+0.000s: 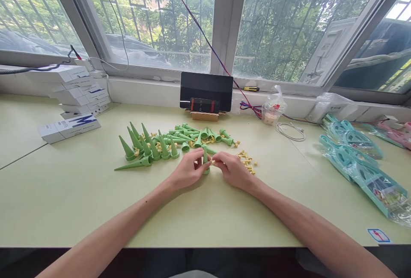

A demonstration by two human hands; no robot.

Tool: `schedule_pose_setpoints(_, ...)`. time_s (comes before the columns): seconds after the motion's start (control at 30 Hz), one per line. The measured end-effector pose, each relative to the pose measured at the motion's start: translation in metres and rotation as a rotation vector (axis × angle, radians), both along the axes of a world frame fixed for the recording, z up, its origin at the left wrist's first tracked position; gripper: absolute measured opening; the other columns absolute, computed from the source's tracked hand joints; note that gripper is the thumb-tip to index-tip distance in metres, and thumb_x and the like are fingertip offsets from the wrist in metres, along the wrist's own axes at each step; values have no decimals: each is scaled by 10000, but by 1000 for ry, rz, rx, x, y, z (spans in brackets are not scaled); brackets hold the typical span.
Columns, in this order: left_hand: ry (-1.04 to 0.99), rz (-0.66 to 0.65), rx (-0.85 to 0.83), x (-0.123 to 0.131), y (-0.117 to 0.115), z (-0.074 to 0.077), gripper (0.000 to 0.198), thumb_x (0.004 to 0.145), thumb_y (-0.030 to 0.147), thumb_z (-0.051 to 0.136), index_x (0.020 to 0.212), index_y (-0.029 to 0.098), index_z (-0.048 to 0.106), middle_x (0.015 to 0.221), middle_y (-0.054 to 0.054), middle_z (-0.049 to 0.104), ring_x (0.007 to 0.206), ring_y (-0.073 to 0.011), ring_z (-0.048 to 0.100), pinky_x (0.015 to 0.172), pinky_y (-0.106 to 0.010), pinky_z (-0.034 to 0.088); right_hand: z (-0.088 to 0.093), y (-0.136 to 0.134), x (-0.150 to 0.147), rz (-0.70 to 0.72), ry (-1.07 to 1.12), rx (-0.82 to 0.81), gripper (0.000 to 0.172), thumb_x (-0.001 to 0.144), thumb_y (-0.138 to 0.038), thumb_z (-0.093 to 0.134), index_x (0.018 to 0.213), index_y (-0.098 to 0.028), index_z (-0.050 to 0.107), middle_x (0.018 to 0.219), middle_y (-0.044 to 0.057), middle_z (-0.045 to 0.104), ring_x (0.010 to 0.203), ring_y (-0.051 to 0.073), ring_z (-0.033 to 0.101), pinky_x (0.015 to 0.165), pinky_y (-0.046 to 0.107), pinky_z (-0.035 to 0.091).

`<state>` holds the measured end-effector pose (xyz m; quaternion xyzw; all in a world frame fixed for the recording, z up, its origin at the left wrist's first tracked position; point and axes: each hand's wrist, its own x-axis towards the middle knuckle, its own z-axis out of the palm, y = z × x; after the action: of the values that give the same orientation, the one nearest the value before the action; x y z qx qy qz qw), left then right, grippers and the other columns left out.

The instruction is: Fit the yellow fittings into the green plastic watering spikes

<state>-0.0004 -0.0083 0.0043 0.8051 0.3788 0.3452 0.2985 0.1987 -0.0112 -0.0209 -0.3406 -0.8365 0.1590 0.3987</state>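
Near the middle of the table, my left hand (190,167) is closed around a green plastic cone spike (206,158) that stands point up. My right hand (233,169) pinches a small yellow plastic piece (212,163) against the cone's side, low down; whether it sits in a hole there is hidden by the fingers. Beside my right hand lie several loose yellow pieces (246,161). Several green cones (156,152) stand upright to the left of my left hand, with one lying cone (135,164) in front of them. Behind both hands is a heap of lying green cones (186,133) mixed with yellow pieces.
A dark tablet (207,85) with a phone (204,105) before it leans at the window. White boxes (80,92) are stacked at the back left. At right lie bagged turquoise plastic items (362,171), a white cable (290,131) and a plastic bag with a cup (272,109).
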Motion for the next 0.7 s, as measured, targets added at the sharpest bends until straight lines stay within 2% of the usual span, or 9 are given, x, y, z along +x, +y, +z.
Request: schedule_pose_setpoints(0.7, -40, 5, -94, -1, 0, 0, 208, 896, 358, 559, 861, 167, 632, 877, -47, 622, 752, -152, 529, 599, -246, 479, 3, -1, -1, 3, 33, -4, 163, 967, -187, 469, 892, -179, 613, 803, 26, 642, 695, 131, 555, 668, 229, 417)
